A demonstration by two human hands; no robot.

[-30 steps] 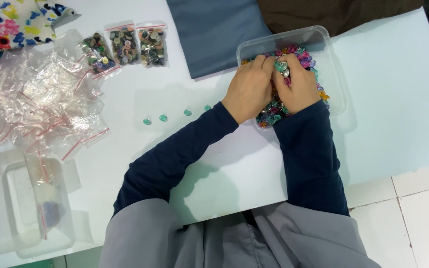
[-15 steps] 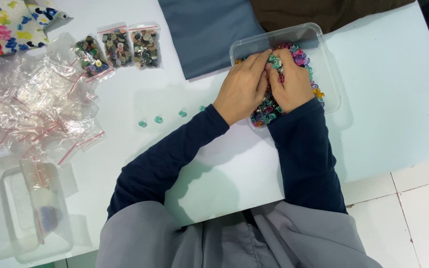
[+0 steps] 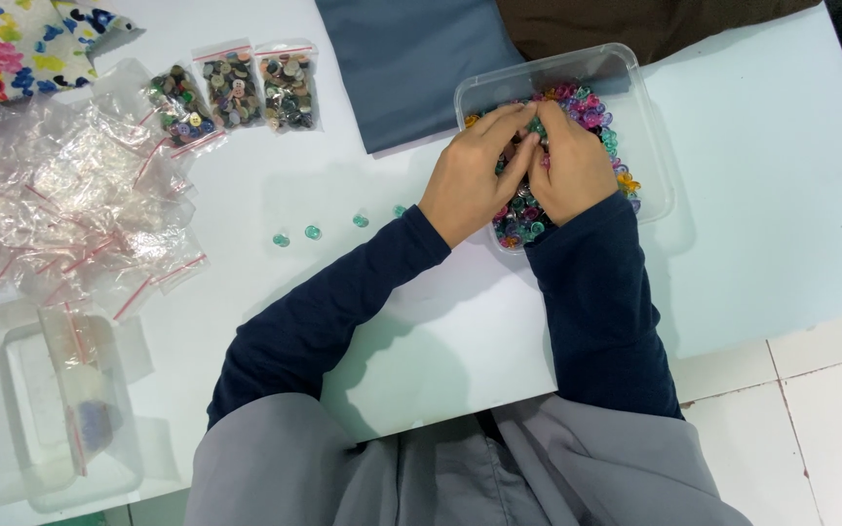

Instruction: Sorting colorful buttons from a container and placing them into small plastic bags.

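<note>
Overhead, head view only. Both hands sit inside a clear plastic tub [image 3: 653, 146] of mixed buttons [image 3: 592, 107], fingertips drawn together over the heap as if pinching out a piece; left hand [image 3: 475, 170] and right hand [image 3: 572, 170] touch at the tips, fingers curled, but whether either grips a button I cannot tell. The buttons are small, round, glossy, in pink, teal, green and amber. A row of teal buttons [image 3: 312, 233] lies on the white table [image 3: 772, 234], apart from the tub, seemingly set aside by colour. Three filled bags [image 3: 234, 90] lie beside a heap of empty bags [image 3: 60, 205].
</note>
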